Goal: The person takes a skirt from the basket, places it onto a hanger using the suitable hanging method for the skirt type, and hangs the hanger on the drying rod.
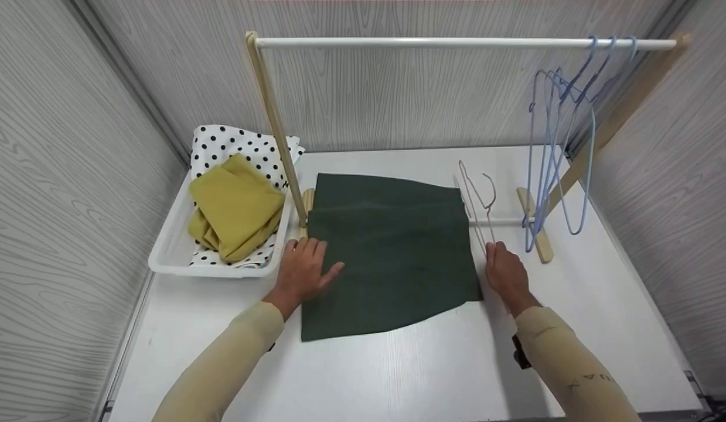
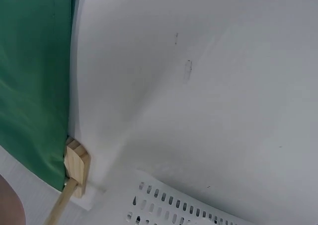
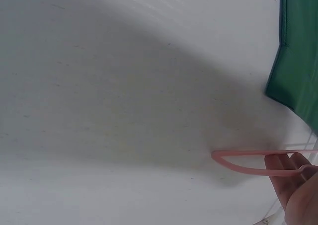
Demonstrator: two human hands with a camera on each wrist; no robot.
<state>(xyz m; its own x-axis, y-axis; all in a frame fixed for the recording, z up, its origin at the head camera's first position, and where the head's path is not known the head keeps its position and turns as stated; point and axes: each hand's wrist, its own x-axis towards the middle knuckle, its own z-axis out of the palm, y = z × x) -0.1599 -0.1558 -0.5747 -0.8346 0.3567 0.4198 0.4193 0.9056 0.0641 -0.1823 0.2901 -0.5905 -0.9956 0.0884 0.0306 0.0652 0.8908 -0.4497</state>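
Observation:
A dark green cloth garment (image 1: 392,258) lies flat on the white table. My left hand (image 1: 304,271) is at its left edge, thumb spread out over the cloth and fingers fairly straight. Only a sliver of that hand appears in the left wrist view. In my right hand (image 1: 508,275), beside the garment's right edge, is a pink hanger (image 1: 487,205). The right wrist view shows the fingers curled round the pink hanger (image 3: 243,170), one end of which points away from the garment.
A clothes rack with a white rail (image 1: 427,43) and wooden posts stands over the table. Several blue hangers (image 1: 553,158) hang at its right end. To the left, a white basket (image 1: 210,271) holds mustard cloth (image 1: 239,205) and white cloth with black dots (image 1: 222,140).

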